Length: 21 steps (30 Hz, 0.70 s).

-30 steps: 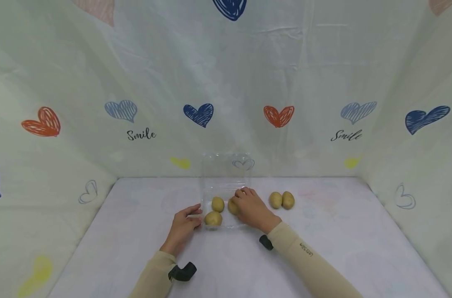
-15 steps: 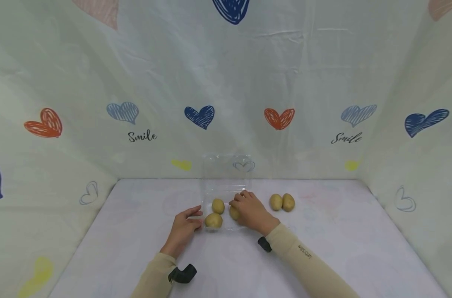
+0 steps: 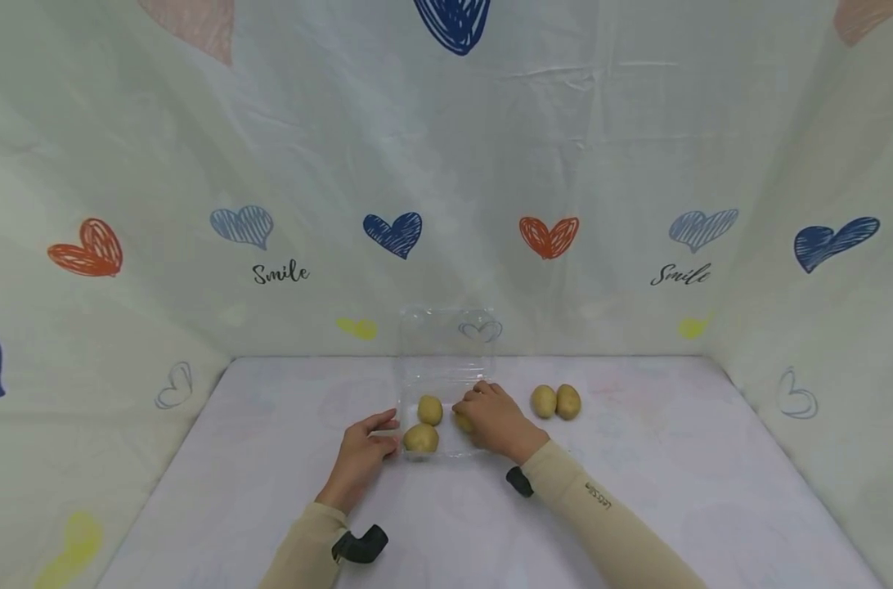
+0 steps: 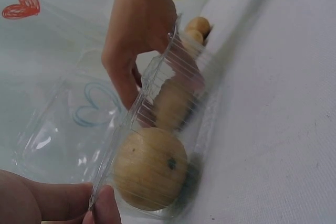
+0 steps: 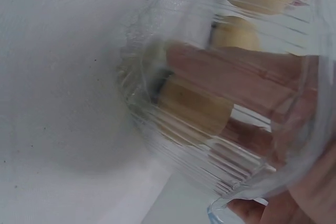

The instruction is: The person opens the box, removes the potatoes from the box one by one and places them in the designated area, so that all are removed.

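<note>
A clear plastic clamshell box [image 3: 446,447] stands on the table with its lid [image 3: 446,337] raised at the back. At the left wall, my left hand [image 3: 360,460] pinches the rim between thumb and fingers, as the left wrist view shows. My right hand [image 3: 500,424] reaches inside and grips a potato [image 5: 194,109], low in the right half of the box; its fingers partly cover it in the head view. Two more potatoes lie in the left half, a smaller one [image 3: 429,410] behind a larger one [image 3: 421,438].
Outside the box, to its right, two potatoes [image 3: 544,401] [image 3: 567,402] lie side by side on the white tabletop [image 3: 638,483]. A pale curtain [image 3: 446,164] printed with hearts hangs behind the table and along both sides.
My right hand has shifted slightly toward the front of the box with the potato, covering more of it. The left hand keeps its place at the rim. The head view has tilted slightly.
</note>
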Each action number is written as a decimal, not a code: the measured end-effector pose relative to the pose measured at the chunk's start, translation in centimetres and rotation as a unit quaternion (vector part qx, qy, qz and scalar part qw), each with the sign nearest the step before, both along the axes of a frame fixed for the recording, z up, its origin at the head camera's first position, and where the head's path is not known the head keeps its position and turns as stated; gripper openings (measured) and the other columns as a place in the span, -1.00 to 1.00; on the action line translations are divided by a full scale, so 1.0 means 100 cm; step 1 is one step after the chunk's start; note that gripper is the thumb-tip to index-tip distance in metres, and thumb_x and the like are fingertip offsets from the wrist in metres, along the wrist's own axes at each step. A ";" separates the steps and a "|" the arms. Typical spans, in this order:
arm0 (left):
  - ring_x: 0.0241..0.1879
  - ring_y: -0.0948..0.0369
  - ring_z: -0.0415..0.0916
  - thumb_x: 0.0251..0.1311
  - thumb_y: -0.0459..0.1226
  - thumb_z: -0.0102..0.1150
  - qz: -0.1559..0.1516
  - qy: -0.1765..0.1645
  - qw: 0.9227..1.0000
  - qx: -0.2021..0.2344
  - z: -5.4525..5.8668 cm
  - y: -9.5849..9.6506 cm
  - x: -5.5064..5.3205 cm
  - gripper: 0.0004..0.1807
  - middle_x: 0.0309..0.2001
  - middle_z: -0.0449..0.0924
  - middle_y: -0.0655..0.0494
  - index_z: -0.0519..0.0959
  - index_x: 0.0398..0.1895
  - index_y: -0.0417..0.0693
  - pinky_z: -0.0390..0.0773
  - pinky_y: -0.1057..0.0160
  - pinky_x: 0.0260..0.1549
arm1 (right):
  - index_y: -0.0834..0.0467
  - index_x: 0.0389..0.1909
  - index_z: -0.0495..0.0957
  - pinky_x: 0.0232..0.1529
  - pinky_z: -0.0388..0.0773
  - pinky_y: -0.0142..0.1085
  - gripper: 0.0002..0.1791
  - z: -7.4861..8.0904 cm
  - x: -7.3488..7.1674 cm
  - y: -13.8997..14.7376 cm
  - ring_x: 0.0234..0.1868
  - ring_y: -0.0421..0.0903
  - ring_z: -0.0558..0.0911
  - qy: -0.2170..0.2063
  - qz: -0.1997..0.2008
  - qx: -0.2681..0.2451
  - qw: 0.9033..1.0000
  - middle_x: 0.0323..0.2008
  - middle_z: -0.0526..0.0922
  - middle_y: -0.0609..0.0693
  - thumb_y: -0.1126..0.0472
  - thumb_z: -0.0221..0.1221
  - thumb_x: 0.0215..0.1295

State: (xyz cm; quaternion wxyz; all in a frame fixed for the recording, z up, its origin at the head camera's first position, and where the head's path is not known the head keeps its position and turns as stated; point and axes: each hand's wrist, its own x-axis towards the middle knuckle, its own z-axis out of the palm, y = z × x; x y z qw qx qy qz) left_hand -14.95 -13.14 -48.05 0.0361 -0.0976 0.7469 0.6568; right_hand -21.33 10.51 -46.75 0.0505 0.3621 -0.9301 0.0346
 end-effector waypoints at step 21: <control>-0.24 0.24 0.60 0.29 -0.61 0.18 0.005 -0.001 1.000 -0.009 0.000 -0.001 0.000 -0.45 0.15 0.57 -0.36 0.45 0.38 -0.51 0.65 0.36 -0.26 | 0.08 0.06 0.73 0.29 0.50 -0.01 -0.48 0.007 0.001 0.011 0.10 0.03 0.58 0.024 -0.021 -0.037 0.999 -0.06 0.75 -0.01 0.10 0.60 0.03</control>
